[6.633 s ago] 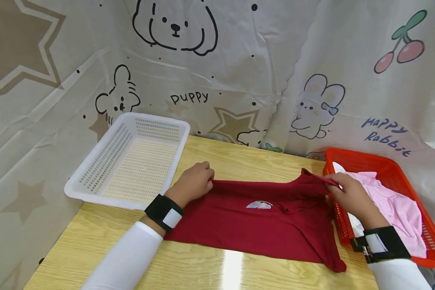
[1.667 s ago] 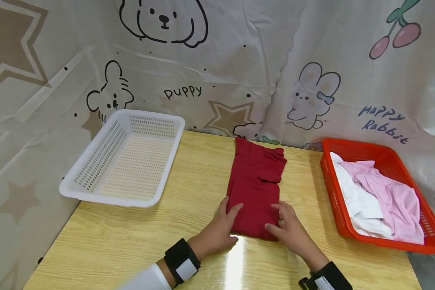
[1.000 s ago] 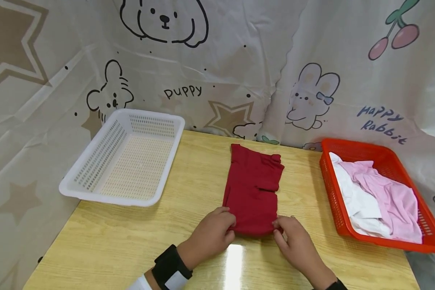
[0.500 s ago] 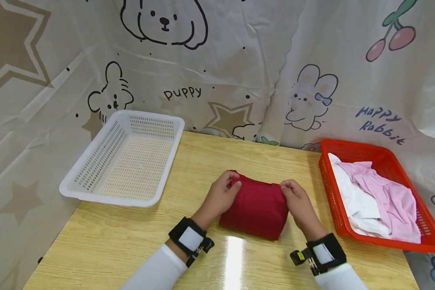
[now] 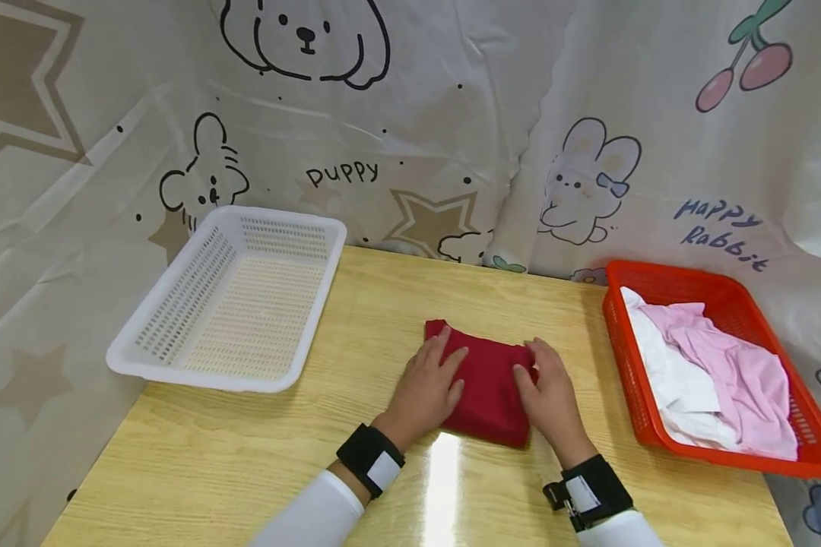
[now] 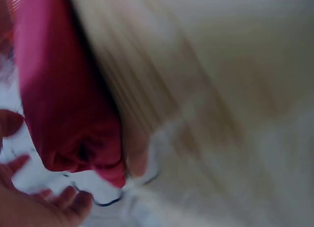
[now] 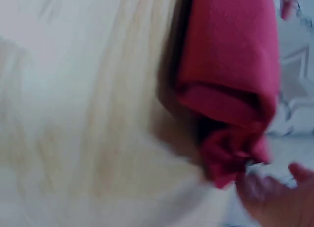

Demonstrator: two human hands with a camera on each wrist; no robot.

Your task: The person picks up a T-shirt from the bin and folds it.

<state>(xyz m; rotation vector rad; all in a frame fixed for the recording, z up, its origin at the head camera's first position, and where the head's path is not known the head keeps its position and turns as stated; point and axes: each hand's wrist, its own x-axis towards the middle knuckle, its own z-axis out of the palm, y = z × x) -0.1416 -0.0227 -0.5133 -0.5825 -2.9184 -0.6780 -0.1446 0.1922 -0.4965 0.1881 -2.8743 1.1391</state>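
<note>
A dark red shirt [image 5: 490, 391], folded into a compact, thick bundle, lies on the wooden table between both hands. My left hand [image 5: 420, 391] rests along its left side, fingers spread and reaching onto the top. On the opposite side, my right hand [image 5: 553, 399] touches the right edge with loosely extended fingers. In the left wrist view, the rolled end of the shirt [image 6: 68, 89] appears beside the left fingers. The right wrist view shows layered folds of the shirt [image 7: 230, 50] with the right hand [image 7: 279, 200] at its corner, somewhat blurred.
A white perforated basket [image 5: 205, 377] with nothing in it stands at the left. At the right, a red basket [image 5: 625, 365] holds a pink garment [image 5: 746, 372] and a white cloth [image 5: 680, 387]. A printed curtain [image 5: 424, 114] hangs behind the table [image 5: 198, 471].
The shirt, spread wide at first, became a long strip, then was folded shorter from its near end. Both hands have since released their pinch and now lie on its sides.
</note>
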